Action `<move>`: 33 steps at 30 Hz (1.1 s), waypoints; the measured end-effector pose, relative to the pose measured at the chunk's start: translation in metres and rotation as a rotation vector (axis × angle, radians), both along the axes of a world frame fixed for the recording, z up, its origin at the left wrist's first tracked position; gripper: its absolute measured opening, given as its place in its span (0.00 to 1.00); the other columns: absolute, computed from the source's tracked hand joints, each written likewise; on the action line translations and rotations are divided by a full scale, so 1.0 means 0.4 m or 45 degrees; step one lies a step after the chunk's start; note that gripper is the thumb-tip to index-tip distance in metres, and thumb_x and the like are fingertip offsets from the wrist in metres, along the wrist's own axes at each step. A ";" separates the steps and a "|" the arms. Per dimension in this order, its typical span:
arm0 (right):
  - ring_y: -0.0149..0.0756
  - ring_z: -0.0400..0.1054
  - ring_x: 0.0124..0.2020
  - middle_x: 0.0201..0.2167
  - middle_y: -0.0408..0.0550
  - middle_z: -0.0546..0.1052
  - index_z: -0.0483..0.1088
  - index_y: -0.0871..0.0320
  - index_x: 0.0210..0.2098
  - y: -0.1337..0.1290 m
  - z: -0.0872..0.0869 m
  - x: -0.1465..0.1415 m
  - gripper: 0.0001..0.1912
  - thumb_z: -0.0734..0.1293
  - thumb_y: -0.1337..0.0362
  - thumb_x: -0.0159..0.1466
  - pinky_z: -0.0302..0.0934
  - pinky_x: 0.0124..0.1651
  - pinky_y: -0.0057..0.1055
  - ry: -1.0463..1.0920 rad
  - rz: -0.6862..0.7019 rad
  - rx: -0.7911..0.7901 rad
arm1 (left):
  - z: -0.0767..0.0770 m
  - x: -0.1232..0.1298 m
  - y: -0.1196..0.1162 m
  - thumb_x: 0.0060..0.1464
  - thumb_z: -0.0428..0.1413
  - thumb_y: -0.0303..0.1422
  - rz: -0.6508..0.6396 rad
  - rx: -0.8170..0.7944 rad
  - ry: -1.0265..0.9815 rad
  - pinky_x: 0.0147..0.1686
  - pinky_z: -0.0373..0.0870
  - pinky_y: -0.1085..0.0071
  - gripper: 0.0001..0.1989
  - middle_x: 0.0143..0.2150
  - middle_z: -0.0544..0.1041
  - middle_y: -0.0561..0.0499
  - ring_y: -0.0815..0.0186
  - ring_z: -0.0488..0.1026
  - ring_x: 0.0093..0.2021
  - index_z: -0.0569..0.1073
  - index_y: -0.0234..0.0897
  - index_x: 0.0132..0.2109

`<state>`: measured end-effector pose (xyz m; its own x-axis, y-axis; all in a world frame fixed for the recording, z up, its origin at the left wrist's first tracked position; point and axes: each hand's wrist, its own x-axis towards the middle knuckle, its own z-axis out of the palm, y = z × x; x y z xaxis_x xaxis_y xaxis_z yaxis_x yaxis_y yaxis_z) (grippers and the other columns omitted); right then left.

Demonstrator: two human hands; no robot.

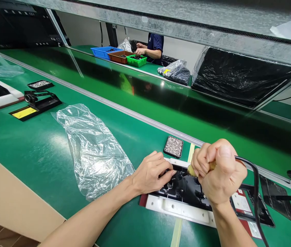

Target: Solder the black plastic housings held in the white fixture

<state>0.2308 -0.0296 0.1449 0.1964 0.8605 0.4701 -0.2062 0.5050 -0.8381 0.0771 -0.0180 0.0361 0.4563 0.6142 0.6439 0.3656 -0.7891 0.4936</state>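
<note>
My right hand (218, 173) is wrapped around a corded electric screwdriver (191, 170), with its yellowish body partly showing and a black cable (254, 171) running out behind. It is above a black plastic housing (183, 187) that lies in a white fixture (176, 207). At the housing's left end, the fingertips of my left hand (153, 173) are pinched together. Whatever they hold, if anything, is hidden. The screwdriver's tip is also out of sight behind my hand. Just beyond the fixture stands a small black tray of screws (173, 146).
A clear plastic bag (96, 154) lies left of my hands. Farther left are a black stand part (36, 101) and another screw tray (40, 84). Black panels (279, 197) lie at right. Across the green line, a co-worker's hand (140, 51) reaches into a green bin (136, 61).
</note>
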 end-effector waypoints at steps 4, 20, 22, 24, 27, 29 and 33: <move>0.24 0.49 0.14 0.15 0.37 0.57 0.58 0.58 0.24 -0.001 0.001 -0.001 0.20 0.63 0.59 0.71 0.45 0.14 0.20 0.001 0.018 -0.027 | -0.004 0.001 0.002 0.70 0.54 0.31 -0.002 -0.005 -0.005 0.35 0.56 0.62 0.10 0.28 0.72 0.52 0.63 0.63 0.31 0.72 0.34 0.37; 0.25 0.52 0.14 0.16 0.37 0.58 0.60 0.58 0.25 -0.006 -0.002 0.009 0.19 0.62 0.61 0.72 0.49 0.15 0.22 -0.035 0.031 -0.006 | 0.000 0.002 0.003 0.70 0.54 0.31 -0.008 -0.005 0.000 0.35 0.56 0.62 0.09 0.28 0.72 0.52 0.63 0.63 0.31 0.72 0.34 0.38; 0.25 0.52 0.14 0.16 0.37 0.58 0.60 0.58 0.25 -0.004 -0.002 0.008 0.19 0.62 0.60 0.72 0.49 0.15 0.22 -0.040 0.028 -0.001 | 0.000 0.002 0.002 0.70 0.54 0.31 -0.005 -0.004 0.005 0.35 0.56 0.62 0.09 0.28 0.71 0.52 0.63 0.63 0.31 0.72 0.34 0.38; 0.25 0.52 0.14 0.16 0.37 0.58 0.60 0.58 0.25 -0.003 -0.002 0.007 0.19 0.62 0.60 0.72 0.49 0.14 0.22 -0.044 0.020 0.007 | 0.000 0.002 0.002 0.70 0.54 0.31 0.001 0.001 0.006 0.35 0.56 0.62 0.09 0.27 0.71 0.52 0.63 0.63 0.31 0.73 0.34 0.38; 0.25 0.51 0.14 0.15 0.37 0.58 0.60 0.58 0.24 -0.002 0.000 0.005 0.19 0.63 0.60 0.72 0.49 0.14 0.22 -0.042 0.017 -0.001 | 0.001 0.003 0.002 0.70 0.54 0.31 0.005 0.003 0.005 0.34 0.57 0.62 0.09 0.27 0.71 0.52 0.63 0.63 0.31 0.73 0.34 0.38; 0.25 0.51 0.14 0.15 0.37 0.58 0.60 0.58 0.24 -0.002 0.000 0.005 0.19 0.63 0.60 0.72 0.49 0.14 0.21 -0.040 0.020 -0.007 | 0.002 0.003 0.001 0.70 0.54 0.31 0.005 0.002 0.005 0.34 0.57 0.62 0.09 0.27 0.71 0.52 0.63 0.63 0.31 0.73 0.34 0.38; 0.25 0.51 0.14 0.15 0.37 0.58 0.60 0.58 0.25 -0.002 -0.001 0.006 0.19 0.63 0.60 0.72 0.48 0.14 0.21 -0.025 0.012 -0.020 | 0.003 0.004 0.001 0.69 0.54 0.31 0.011 0.010 0.010 0.34 0.57 0.62 0.09 0.27 0.70 0.52 0.63 0.63 0.30 0.72 0.34 0.37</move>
<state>0.2332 -0.0304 0.1444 0.1791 0.8695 0.4604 -0.1940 0.4900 -0.8499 0.0787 -0.0177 0.0374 0.4563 0.6128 0.6452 0.3762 -0.7899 0.4843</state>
